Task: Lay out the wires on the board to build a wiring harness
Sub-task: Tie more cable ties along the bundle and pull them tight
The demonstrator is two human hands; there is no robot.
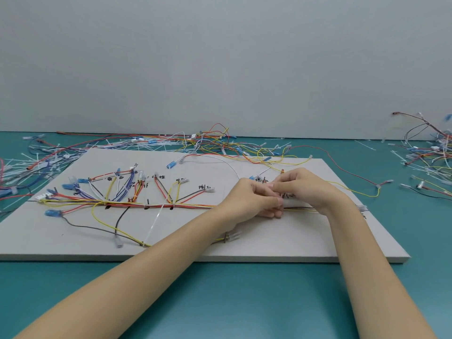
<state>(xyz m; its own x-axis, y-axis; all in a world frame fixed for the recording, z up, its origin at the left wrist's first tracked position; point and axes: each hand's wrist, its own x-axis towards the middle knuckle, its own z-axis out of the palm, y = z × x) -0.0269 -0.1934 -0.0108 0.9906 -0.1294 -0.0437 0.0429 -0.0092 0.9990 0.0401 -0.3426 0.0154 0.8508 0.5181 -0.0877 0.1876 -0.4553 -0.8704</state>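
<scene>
Thin plastic-sheathed wire bundle [171, 206] lying along flat grey board [293, 243], beside black handwritten marks too blurred to read; left hand [254, 199] and right hand [305, 189] touching, curled fingers [276, 200] pinching bundle; smooth teal tabletop [220, 302] beneath

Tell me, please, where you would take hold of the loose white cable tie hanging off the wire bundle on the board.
Judging by how it lies, I would pinch the white cable tie at its free tail near the board's front edge, coming from the front. That end lies flat and straight with bare board beside it, while its upper end is wrapped into the wire bundle.
</scene>
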